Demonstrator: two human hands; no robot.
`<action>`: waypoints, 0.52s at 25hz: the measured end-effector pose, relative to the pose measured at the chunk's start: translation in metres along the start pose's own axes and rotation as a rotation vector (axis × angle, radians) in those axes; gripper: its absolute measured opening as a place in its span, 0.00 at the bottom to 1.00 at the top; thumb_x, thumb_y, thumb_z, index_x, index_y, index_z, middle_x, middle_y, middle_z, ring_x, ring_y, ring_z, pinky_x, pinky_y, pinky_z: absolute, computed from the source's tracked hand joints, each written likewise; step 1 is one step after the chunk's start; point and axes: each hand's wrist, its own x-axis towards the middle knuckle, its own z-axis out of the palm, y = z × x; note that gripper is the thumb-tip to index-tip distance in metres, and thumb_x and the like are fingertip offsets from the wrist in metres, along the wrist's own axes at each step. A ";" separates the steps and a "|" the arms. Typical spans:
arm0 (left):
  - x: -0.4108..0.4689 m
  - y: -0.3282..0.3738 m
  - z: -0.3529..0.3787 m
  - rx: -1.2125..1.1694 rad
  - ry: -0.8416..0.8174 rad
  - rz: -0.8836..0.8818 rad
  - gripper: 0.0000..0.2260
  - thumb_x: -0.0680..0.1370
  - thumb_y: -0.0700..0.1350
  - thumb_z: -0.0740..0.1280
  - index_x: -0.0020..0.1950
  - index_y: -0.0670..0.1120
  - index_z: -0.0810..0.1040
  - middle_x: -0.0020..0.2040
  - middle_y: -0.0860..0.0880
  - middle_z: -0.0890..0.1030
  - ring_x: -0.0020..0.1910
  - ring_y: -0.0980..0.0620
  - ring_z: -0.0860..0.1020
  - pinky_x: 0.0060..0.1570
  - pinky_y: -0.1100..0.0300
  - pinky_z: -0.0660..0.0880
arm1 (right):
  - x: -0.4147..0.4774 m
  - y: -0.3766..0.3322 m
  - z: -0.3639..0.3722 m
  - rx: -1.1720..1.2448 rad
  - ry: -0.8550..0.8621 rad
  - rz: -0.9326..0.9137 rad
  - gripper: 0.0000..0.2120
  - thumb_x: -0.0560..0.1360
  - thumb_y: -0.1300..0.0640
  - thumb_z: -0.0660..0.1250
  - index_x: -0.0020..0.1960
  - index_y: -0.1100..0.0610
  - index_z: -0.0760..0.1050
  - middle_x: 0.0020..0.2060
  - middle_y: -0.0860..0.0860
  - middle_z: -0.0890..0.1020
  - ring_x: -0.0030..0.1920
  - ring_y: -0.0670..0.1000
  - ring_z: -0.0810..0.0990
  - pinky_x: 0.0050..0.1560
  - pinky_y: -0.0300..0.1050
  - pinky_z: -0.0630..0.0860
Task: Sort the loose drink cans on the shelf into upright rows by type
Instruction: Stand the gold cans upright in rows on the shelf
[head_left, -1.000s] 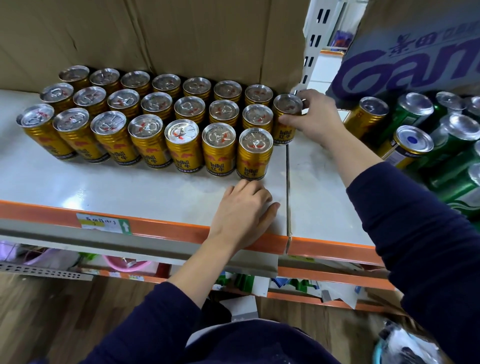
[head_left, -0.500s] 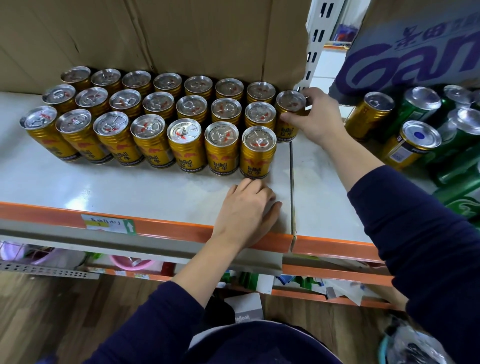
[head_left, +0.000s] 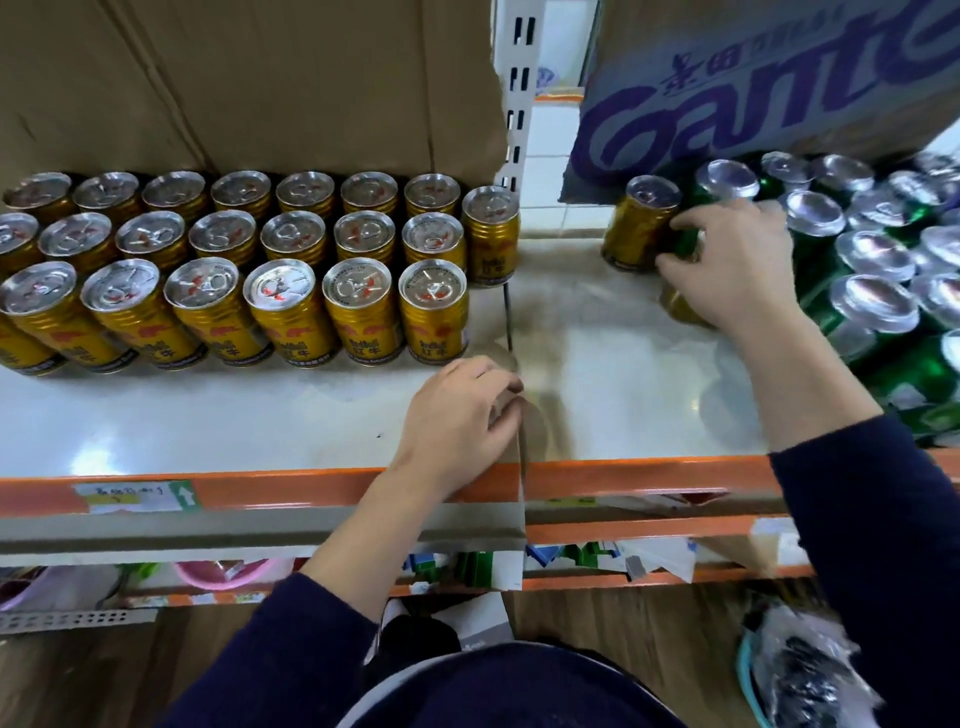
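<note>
Gold drink cans (head_left: 291, 306) stand upright in three rows on the left of the white shelf (head_left: 234, 421); the rows' end can (head_left: 491, 234) stands free at the right. My right hand (head_left: 737, 270) reaches into the loose pile on the right and curls its fingers round a gold can (head_left: 680, 309) that is mostly hidden under the palm. Another gold can (head_left: 641, 228) leans just left of the fingers. My left hand (head_left: 457, 415) rests on the shelf near its front edge, fingers loosely bent, holding nothing.
Green cans (head_left: 872, 301) with silver lids lie piled at the right. A brown cardboard sheet (head_left: 260, 78) backs the rows, and a purple-lettered box (head_left: 753, 93) hangs over the pile. A white slotted post (head_left: 514, 93) stands between them. The orange shelf lip (head_left: 649, 475) runs along the front.
My right hand has let go of the end can in the rows and moved right to the loose pile, closing on a gold can there. My left hand has stayed put.
</note>
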 end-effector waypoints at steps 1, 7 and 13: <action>0.010 0.008 0.000 -0.036 -0.011 0.024 0.09 0.77 0.45 0.67 0.54 0.43 0.81 0.50 0.47 0.80 0.51 0.47 0.77 0.49 0.55 0.74 | -0.002 0.010 -0.004 -0.061 -0.030 0.050 0.21 0.72 0.52 0.69 0.63 0.57 0.75 0.59 0.62 0.75 0.61 0.66 0.68 0.58 0.58 0.67; 0.113 0.038 -0.008 -0.096 -0.017 0.100 0.16 0.78 0.48 0.66 0.64 0.43 0.76 0.56 0.45 0.79 0.55 0.48 0.76 0.56 0.58 0.71 | -0.010 0.035 -0.006 0.007 -0.177 0.083 0.27 0.73 0.51 0.70 0.70 0.55 0.69 0.63 0.62 0.68 0.61 0.67 0.68 0.64 0.55 0.65; 0.218 0.052 -0.001 -0.004 -0.029 0.039 0.22 0.79 0.48 0.65 0.71 0.43 0.68 0.68 0.42 0.72 0.67 0.45 0.71 0.66 0.55 0.66 | -0.007 0.043 -0.008 0.128 -0.072 0.054 0.19 0.72 0.53 0.72 0.62 0.56 0.76 0.56 0.60 0.74 0.56 0.62 0.74 0.57 0.50 0.71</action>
